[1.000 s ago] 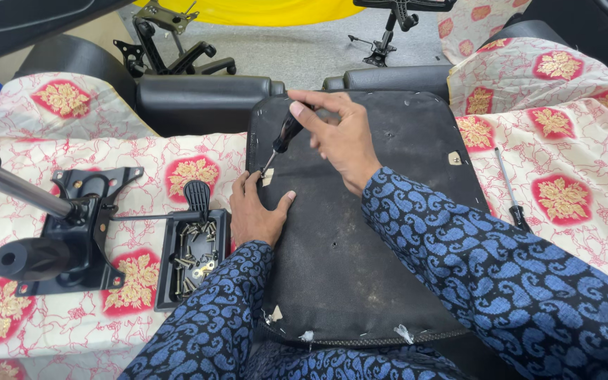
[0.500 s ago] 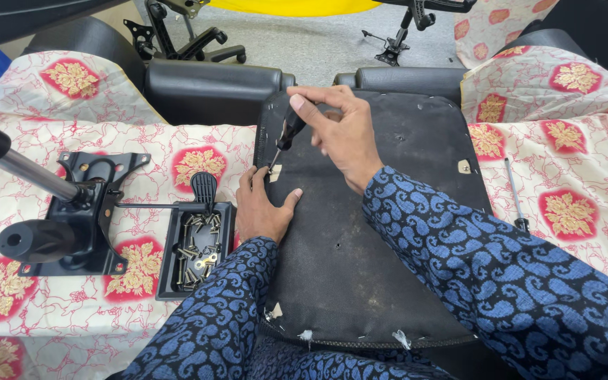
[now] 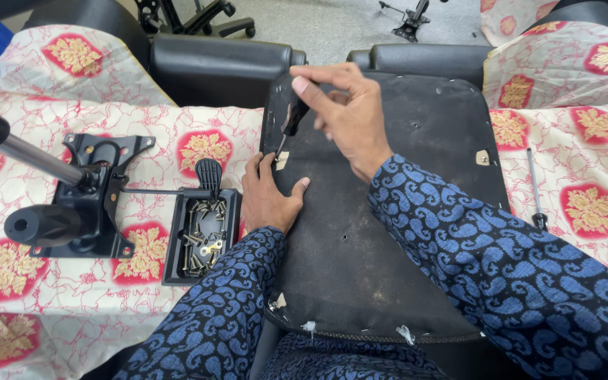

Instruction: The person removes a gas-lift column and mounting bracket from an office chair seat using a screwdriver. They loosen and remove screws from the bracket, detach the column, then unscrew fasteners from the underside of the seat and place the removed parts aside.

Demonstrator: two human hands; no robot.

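Observation:
A black chair seat base (image 3: 388,232) lies upside down in front of me on a patterned cloth. My right hand (image 3: 346,112) grips a black-handled screwdriver (image 3: 291,119), its tip pointing down at a small pale patch near the seat's left edge. My left hand (image 3: 267,197) rests flat on that left edge just below the tip, fingers beside the screw spot. Both sleeves are dark blue with a paisley print.
A black tray of screws (image 3: 202,236) sits left of the seat. Further left lies a black chair tilt mechanism (image 3: 82,204) with a lever and gas cylinder. A thin metal tool (image 3: 535,190) lies at the right. Black armrests (image 3: 212,63) stand behind.
The view has shifted slightly downward. My right hand with the screwdriver and my left hand stay at the same spot on the seat's left edge.

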